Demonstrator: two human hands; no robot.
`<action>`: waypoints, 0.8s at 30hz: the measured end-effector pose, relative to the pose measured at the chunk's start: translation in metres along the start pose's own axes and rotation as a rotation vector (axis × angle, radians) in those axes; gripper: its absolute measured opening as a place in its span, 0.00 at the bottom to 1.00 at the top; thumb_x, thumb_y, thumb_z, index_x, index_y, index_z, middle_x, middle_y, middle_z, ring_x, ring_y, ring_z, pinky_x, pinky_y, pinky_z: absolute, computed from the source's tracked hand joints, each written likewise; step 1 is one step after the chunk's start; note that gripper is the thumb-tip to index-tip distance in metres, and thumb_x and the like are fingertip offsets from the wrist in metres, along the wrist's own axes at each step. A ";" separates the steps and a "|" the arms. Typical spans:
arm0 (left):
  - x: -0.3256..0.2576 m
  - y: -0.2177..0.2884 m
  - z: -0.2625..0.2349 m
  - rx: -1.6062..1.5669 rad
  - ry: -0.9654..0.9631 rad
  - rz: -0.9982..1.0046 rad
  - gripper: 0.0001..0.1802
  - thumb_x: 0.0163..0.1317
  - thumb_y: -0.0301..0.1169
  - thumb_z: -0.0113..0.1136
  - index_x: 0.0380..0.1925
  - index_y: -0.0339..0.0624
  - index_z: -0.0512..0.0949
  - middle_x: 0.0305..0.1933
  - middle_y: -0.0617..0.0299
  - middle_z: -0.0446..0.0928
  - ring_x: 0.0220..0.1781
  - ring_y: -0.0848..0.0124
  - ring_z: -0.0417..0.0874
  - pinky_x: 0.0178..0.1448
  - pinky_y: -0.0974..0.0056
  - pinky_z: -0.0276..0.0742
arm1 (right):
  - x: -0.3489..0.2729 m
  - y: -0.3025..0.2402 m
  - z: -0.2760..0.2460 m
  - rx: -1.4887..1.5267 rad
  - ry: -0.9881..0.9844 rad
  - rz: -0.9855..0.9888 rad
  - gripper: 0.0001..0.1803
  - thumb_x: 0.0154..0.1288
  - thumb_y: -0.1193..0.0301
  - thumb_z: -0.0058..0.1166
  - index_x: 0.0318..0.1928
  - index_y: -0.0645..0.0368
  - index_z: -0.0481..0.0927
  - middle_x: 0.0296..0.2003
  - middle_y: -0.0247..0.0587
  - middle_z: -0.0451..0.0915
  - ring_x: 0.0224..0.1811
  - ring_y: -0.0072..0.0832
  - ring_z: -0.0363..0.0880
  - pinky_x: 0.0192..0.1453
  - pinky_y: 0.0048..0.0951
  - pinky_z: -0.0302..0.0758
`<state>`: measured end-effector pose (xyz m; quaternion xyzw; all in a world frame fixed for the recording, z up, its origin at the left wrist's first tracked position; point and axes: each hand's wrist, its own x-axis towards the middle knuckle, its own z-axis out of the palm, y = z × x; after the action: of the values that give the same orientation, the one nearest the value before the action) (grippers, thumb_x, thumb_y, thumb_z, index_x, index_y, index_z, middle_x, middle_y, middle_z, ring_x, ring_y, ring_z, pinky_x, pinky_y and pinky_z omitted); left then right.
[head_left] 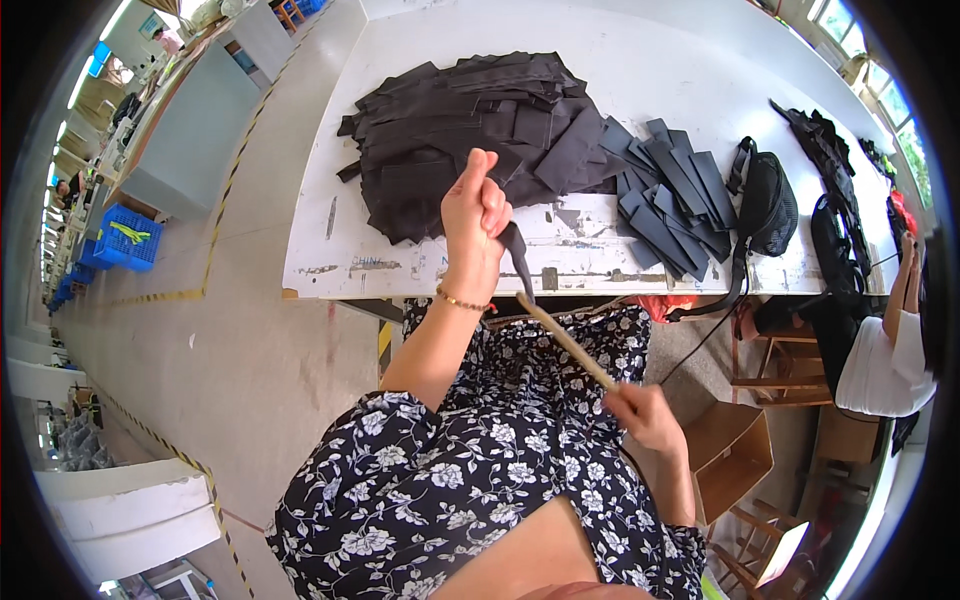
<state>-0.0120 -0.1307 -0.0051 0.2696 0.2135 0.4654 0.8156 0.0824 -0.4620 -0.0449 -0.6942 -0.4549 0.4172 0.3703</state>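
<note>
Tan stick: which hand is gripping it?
The right hand, lower in view, grips the tan stick; the left hand has a dark strip running down from it.

Workshop with a grey floor (265,330)
Bright windows (910,145) far right, wooden stool (780,383) at right, striped floor tape (180,296) left.

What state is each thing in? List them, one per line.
Left hand: closed on black fabric strip
Right hand: closed around wooden stick
Black fabric strip: running from left hand to stick's tip
Wooden stick: tilted
Black fabric pieces: heaped
Dark flat strips: loosely spread
Black mesh bag: resting on white tabletop
Cardboard box: open
White tabletop: scuffed near front edge
</note>
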 end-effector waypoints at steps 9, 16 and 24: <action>-0.008 -0.023 0.011 -0.107 0.096 -0.059 0.16 0.68 0.41 0.61 0.40 0.37 0.75 0.12 0.72 0.63 0.10 0.83 0.56 0.14 0.74 0.49 | 0.116 -0.059 0.043 0.024 0.712 -0.519 0.10 0.60 0.75 0.66 0.40 0.61 0.79 0.22 0.36 0.78 0.19 0.19 0.74 0.24 0.24 0.70; -0.018 -0.018 -0.004 0.816 -0.475 0.658 0.25 0.64 0.43 0.63 0.53 0.35 0.74 0.31 0.56 0.81 0.37 0.67 0.84 0.42 0.67 0.77 | 0.133 -0.066 0.009 0.055 0.667 -0.554 0.04 0.63 0.77 0.60 0.33 0.66 0.82 0.26 0.39 0.77 0.31 0.27 0.75 0.37 0.27 0.70; -0.075 -0.048 0.002 0.866 -0.747 -0.177 0.13 0.75 0.36 0.46 0.43 0.37 0.72 0.19 0.64 0.74 0.16 0.76 0.75 0.22 0.69 0.71 | 0.141 -0.075 -0.022 -0.160 0.995 -0.602 0.08 0.71 0.71 0.54 0.36 0.64 0.80 0.25 0.33 0.79 0.24 0.19 0.72 0.28 0.23 0.69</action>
<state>-0.0154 -0.2173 -0.0267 0.7060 0.1036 0.1389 0.6867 0.1116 -0.3091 -0.0034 -0.6727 -0.4334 -0.1179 0.5880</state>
